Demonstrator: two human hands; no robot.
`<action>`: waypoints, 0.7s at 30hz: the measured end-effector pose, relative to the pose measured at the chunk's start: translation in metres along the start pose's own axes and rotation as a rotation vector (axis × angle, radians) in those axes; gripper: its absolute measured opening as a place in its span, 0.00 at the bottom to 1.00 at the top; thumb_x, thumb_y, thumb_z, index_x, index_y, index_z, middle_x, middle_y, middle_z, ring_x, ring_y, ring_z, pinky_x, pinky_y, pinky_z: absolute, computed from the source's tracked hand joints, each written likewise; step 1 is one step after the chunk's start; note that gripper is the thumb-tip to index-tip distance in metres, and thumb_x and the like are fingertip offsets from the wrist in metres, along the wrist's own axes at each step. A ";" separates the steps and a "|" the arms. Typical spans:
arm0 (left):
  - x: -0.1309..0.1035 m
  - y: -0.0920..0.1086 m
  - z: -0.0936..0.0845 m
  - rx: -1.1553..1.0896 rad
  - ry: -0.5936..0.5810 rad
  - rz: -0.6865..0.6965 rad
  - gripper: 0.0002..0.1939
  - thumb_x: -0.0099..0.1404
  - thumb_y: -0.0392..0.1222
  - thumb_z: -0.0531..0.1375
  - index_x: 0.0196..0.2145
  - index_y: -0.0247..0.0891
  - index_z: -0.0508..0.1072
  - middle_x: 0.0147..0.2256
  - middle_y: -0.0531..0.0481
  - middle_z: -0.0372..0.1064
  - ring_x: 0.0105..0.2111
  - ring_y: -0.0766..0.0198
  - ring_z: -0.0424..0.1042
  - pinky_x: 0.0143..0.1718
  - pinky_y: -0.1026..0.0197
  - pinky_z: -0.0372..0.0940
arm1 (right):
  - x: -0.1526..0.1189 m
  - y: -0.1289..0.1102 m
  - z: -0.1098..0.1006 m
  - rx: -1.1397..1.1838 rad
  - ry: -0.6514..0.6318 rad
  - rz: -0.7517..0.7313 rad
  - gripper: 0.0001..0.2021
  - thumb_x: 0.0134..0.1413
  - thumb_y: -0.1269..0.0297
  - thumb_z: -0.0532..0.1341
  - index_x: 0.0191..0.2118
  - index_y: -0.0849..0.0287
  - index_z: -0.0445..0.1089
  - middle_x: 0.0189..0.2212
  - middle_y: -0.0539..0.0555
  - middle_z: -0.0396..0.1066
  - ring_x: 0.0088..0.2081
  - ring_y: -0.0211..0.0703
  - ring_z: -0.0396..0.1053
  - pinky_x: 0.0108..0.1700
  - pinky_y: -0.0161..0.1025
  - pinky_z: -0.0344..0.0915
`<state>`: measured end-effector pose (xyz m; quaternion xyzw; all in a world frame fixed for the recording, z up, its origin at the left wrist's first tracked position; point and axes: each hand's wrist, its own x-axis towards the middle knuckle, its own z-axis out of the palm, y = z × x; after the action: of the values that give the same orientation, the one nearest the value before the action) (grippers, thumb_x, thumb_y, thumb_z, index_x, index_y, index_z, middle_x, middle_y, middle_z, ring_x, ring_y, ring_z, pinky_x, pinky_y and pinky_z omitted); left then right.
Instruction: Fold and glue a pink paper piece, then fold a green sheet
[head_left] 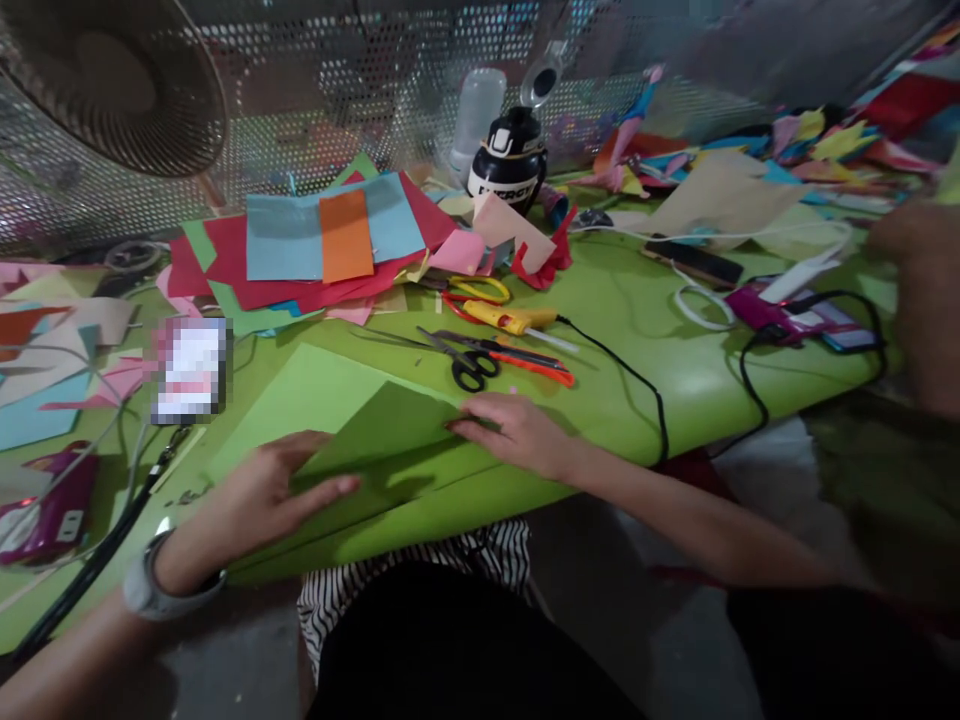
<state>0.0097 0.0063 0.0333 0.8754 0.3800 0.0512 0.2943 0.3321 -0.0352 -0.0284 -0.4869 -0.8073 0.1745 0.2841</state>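
Note:
A green sheet of paper [300,390] lies near the table's front edge, one part of it folded up into a raised flap. At its right end my right hand [517,435] pinches the edge between thumb and fingers. My left hand [262,500], with a watch on the wrist, rests at the left of the flap. Its thumb is stretched out apart from the fingers, whose tips are partly hidden behind the paper. Just beyond the sheet lie black-handled scissors [469,370], an orange cutter [532,368] and a yellow glue gun [510,318].
Stacked coloured papers [285,240] lie at the back, beside a black jug [510,165]. A fan [112,85] stands back left. Cables run to purple power strips [780,310] on the right and left [52,500]. Another person's arm [922,300] shows at the right edge.

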 end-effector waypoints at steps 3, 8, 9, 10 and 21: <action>0.006 -0.001 0.011 -0.008 0.204 -0.141 0.21 0.68 0.58 0.55 0.40 0.37 0.73 0.26 0.53 0.69 0.22 0.66 0.65 0.24 0.64 0.60 | 0.007 -0.002 0.005 0.001 -0.045 0.100 0.17 0.66 0.50 0.55 0.44 0.58 0.72 0.34 0.55 0.77 0.35 0.44 0.75 0.36 0.39 0.69; 0.017 -0.015 0.021 -0.063 0.281 -0.191 0.23 0.68 0.55 0.56 0.52 0.37 0.67 0.19 0.62 0.50 0.19 0.69 0.53 0.21 0.66 0.50 | 0.009 -0.008 0.008 -0.187 0.099 0.009 0.19 0.66 0.58 0.56 0.58 0.60 0.66 0.46 0.61 0.76 0.48 0.51 0.75 0.47 0.48 0.73; 0.019 -0.017 0.022 -0.078 0.270 -0.197 0.23 0.68 0.55 0.55 0.54 0.36 0.66 0.19 0.63 0.48 0.19 0.69 0.51 0.21 0.66 0.49 | 0.008 -0.011 0.008 -0.236 0.124 -0.104 0.18 0.67 0.61 0.55 0.58 0.61 0.67 0.51 0.62 0.74 0.54 0.51 0.72 0.53 0.49 0.71; 0.022 -0.019 0.023 -0.089 0.262 -0.208 0.24 0.68 0.54 0.55 0.56 0.36 0.64 0.19 0.63 0.46 0.18 0.69 0.50 0.21 0.66 0.48 | 0.008 -0.013 0.009 -0.269 0.116 -0.233 0.18 0.67 0.63 0.55 0.59 0.61 0.66 0.55 0.63 0.72 0.59 0.51 0.68 0.57 0.50 0.68; 0.037 -0.023 0.015 -0.169 0.139 -0.256 0.21 0.68 0.47 0.52 0.55 0.34 0.62 0.18 0.63 0.50 0.18 0.68 0.52 0.22 0.66 0.48 | 0.009 -0.012 0.030 -0.225 -0.255 -0.469 0.39 0.64 0.41 0.52 0.68 0.68 0.52 0.68 0.67 0.52 0.71 0.53 0.45 0.69 0.57 0.51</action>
<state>0.0263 0.0373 0.0037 0.7862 0.5023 0.1053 0.3441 0.3022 -0.0330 -0.0425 -0.2895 -0.9413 0.0733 0.1572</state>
